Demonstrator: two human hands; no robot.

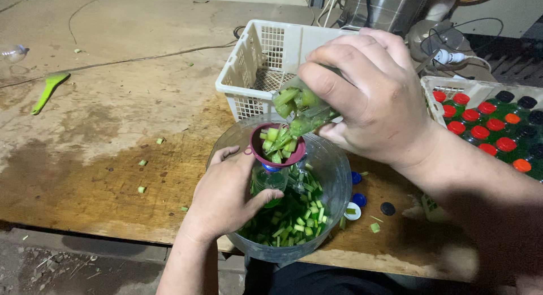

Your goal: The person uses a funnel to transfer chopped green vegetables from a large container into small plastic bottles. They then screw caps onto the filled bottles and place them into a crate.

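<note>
My right hand (373, 97) tips a clear cup (302, 111) full of chopped green stalk pieces over a maroon funnel (277, 148). The funnel sits in the neck of a green bottle (266, 184), which my left hand (226, 196) grips from the left side. The bottle stands inside a clear round bowl (334, 176) holding more chopped green pieces (297, 216). Pieces fill the funnel's mouth. The bowl rests at the near edge of a worn wooden table (113, 131).
A white slotted basket (254, 63) stands just behind the bowl. A tray of green bottles with red, orange and black caps (486, 125) sits at right. Loose caps (359, 200) lie beside the bowl. A green utensil (48, 88) and cables lie at left.
</note>
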